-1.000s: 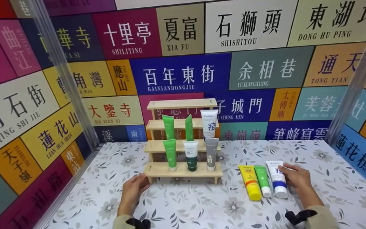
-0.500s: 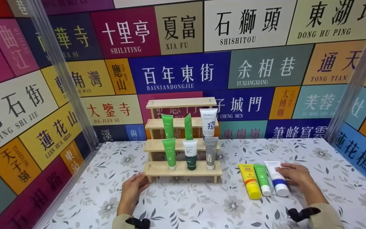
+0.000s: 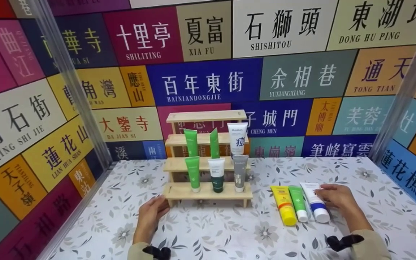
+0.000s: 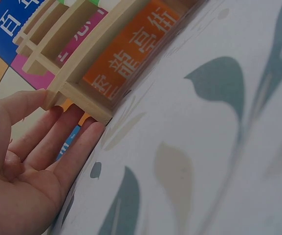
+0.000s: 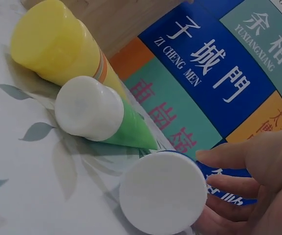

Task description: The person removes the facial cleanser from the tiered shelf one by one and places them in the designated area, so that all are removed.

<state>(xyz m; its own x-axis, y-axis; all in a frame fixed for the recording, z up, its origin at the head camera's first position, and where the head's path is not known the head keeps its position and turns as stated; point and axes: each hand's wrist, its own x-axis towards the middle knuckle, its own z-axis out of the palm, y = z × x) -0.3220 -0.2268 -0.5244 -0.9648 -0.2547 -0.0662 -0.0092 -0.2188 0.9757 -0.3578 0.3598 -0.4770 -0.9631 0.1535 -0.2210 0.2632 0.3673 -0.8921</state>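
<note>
In the head view, a small wooden tiered display rack (image 3: 208, 194) stands on the table. My left hand (image 3: 152, 213) holds the left end of its lowest step; in the left wrist view, the thumb is at the board's edge, with fingers (image 4: 89, 134) reaching behind and below. On the right, three squeeze tubes lie side by side: a yellow tube (image 3: 284, 206), a green tube (image 3: 298, 203) and a white tube (image 3: 314, 198) with a blue band. My right hand (image 3: 339, 198) grips the white tube from its right side. In the right wrist view, its cap (image 5: 162, 193) hides part of the grip.
Two rows of tubes stand on the rack, among them a grey tube (image 3: 241, 173), a white and dark green tube (image 3: 217, 175) and another white tube (image 3: 237, 139). Its top step (image 3: 206, 115) is bare. Sign-covered walls (image 3: 204, 83) enclose the flower-patterned table (image 3: 226, 231).
The white tube has turned slightly under my right hand, its cap end shifting a little right, and its large label is now mostly covered. My left hand stays at the rack.
</note>
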